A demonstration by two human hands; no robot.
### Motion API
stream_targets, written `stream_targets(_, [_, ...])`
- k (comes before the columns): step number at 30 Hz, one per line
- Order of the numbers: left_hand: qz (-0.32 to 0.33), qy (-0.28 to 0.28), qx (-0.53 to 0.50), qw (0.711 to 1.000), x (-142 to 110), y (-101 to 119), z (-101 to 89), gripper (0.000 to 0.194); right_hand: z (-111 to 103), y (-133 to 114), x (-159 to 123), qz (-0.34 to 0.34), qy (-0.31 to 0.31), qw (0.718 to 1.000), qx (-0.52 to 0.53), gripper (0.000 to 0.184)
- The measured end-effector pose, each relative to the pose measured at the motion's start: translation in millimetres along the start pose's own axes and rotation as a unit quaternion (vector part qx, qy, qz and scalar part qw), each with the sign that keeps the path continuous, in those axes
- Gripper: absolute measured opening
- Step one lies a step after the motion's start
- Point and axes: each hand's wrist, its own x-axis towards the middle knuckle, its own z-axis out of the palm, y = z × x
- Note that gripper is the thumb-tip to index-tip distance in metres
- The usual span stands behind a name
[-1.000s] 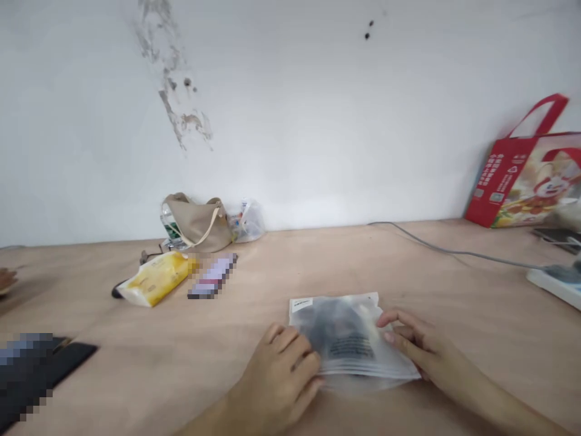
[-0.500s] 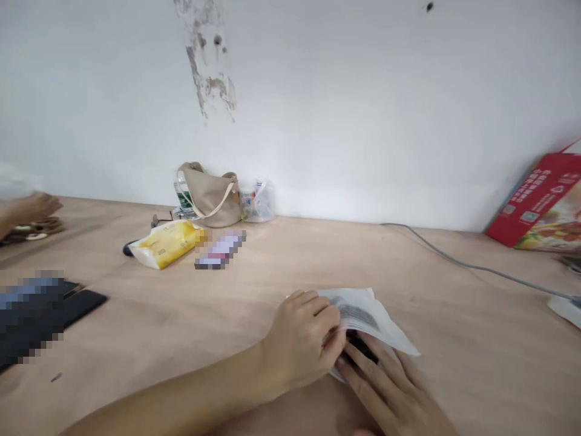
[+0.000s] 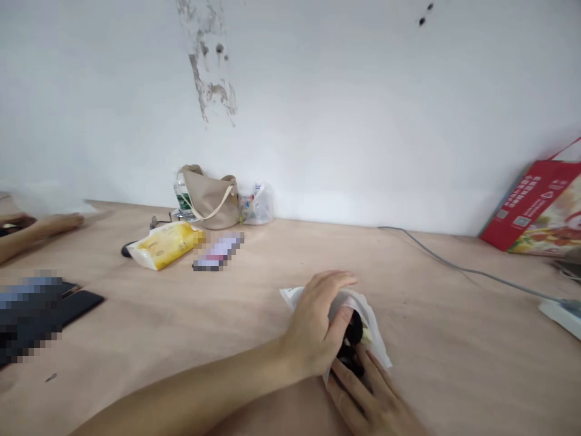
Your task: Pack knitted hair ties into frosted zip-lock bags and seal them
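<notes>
**Q:** Hands?

**A:** Together. The left hand (image 3: pixel 313 324) curls over the frosted plastic pouch (image 3: pixel 363 309), and the right hand (image 3: pixel 367 399) presses it from the near side. Both clamp the folded pouch between them, at 6 o'clock on the plywood table (image 3: pixel 454 345).

**Q:** Contents?

**A:** A dark item (image 3: pixel 351 342) shows at the fold, possibly fabric (fingers cover most of it).

**Q:** Surroundings?

**A:** At 10 o'clock, a yellow packet (image 3: pixel 163 245) lies just beside a pixelated object (image 3: pixel 218 251), with a beige shoulder bag (image 3: pixel 209 200) behind them. A red printed carrier bag (image 3: pixel 531 206) leans at 2 o'clock. A grey cable (image 3: pixel 445 263) runs to a white power strip (image 3: pixel 560 318) at 3 o'clock. A co-worker's hand (image 3: pixel 57 225) rests at 9 o'clock.
</notes>
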Motion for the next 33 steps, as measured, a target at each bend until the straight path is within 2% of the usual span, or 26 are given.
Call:
stream_targets(4, [0.016, -0.049, 0.003, 0.999, -1, 1, 4.0, 0.034, -9, 5, 5, 0.015, -0.002, 1.0, -0.006, 0.032])
stream_targets(7, [0.022, -0.056, 0.027, 0.998, -7, -6, -1.5, 0.034, -21, 9, 11, 0.044, -0.001, 0.999, -0.002, 0.032])
stream_targets(11, [0.015, -0.074, 0.059, 0.995, -21, -11, -18.2, 0.034, -43, 21, 17, 0.058, 0.038, 0.995, 0.072, 0.025])
stream_targets(13, [0.009, -0.096, 0.082, 0.992, -30, -10, -32.1, 0.04, -54, 30, 17, 0.126, 0.051, 0.982, 0.127, 0.021])
stream_targets(15, [-0.02, -0.092, 0.101, 0.99, -39, -9, -49.1, 0.04, -59, 41, 13, 0.253, 0.054, 0.952, 0.165, 0.02])
stream_targets(16, [-0.053, -0.078, 0.106, 0.99, -43, -10, -58.1, 0.035, -59, 47, 11, 0.327, 0.045, 0.928, 0.175, 0.02])
stream_targets(18, [-0.172, -0.064, 0.111, 0.977, -49, -14, -74.8, 0.024, -53, 59, 4, 0.445, -0.009, 0.871, 0.21, 0.025])
stream_targets(19, [-0.25, -0.073, 0.103, 0.96, -51, -18, -81.6, 0.024, -48, 64, 0, 0.482, -0.05, 0.841, 0.242, 0.028])
stream_targets(21, [-0.392, -0.121, 0.057, 0.91, -54, -24, -90.1, 0.031, -37, 73, -6, 0.509, -0.121, 0.789, 0.323, 0.035])
stream_targets(22, [-0.441, -0.147, 0.021, 0.885, -54, -27, -91.5, 0.033, -32, 75, -8, 0.511, -0.144, 0.768, 0.358, 0.037])
stream_targets(24, [-0.501, -0.184, -0.054, 0.844, -52, -30, -88.7, 0.035, -23, 79, -10, 0.523, -0.162, 0.736, 0.398, 0.038])
stream_targets(28, [-0.565, -0.21, -0.15, 0.783, -42, -26, -71.7, 0.045, -15, 82, -10, 0.558, -0.164, 0.703, 0.408, 0.038])
stream_targets(30, [-0.571, -0.216, -0.181, 0.771, -36, -23, -63.9, 0.047, -14, 81, -11, 0.564, -0.171, 0.696, 0.409, 0.04])
stream_targets(33, [-0.562, -0.221, -0.214, 0.768, -32, -21, -55.5, 0.045, -16, 77, -8, 0.565, -0.181, 0.688, 0.418, 0.043])
